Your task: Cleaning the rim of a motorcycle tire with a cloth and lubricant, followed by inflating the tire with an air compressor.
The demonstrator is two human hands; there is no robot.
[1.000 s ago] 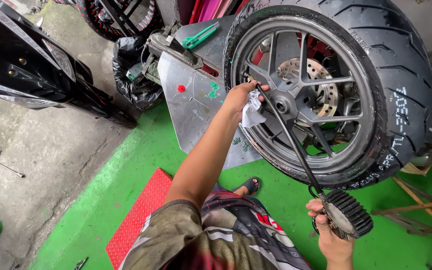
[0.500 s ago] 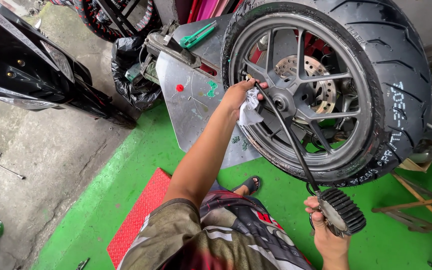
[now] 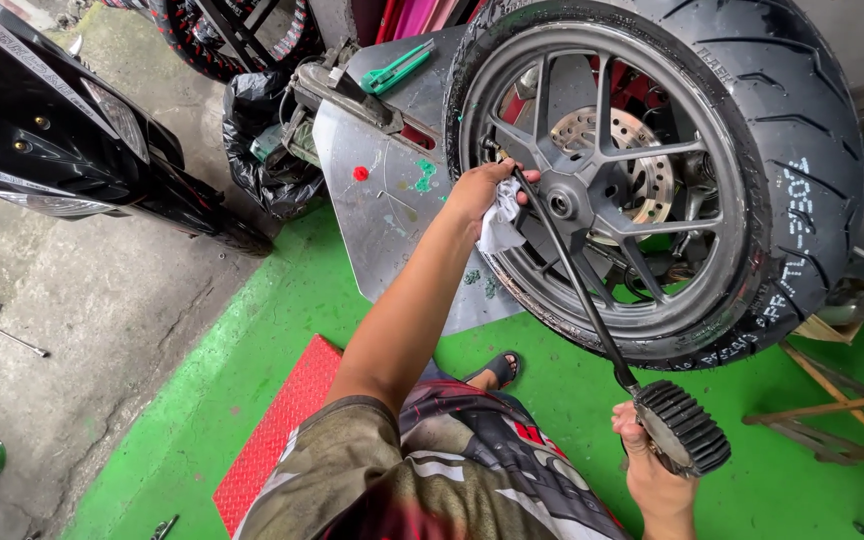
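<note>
A large motorcycle wheel with a black tyre (image 3: 802, 150), dark spoked rim and brake disc (image 3: 632, 150) stands upright ahead of me. My left hand (image 3: 482, 190) reaches to the inner rim on the left side, gripping a white cloth (image 3: 500, 228) and the upper end of a thin black hose (image 3: 582, 290). The hose runs down to a round gauge in a ribbed black casing (image 3: 687, 425). My right hand (image 3: 647, 470) holds that gauge low at the right, above the green floor.
A bare metal plate (image 3: 382, 210) leans beside the wheel, a green tool (image 3: 397, 68) on top. A black bag (image 3: 262, 150) and black motorcycle bodywork (image 3: 52, 130) are left. Loose tools (image 3: 12, 335) lie on concrete. A red mat (image 3: 277, 430) and wooden frame (image 3: 832, 420) sit low.
Almost nothing differs. My left hand stays at the rim with the cloth, and my right hand keeps the gauge in nearly the same place.
</note>
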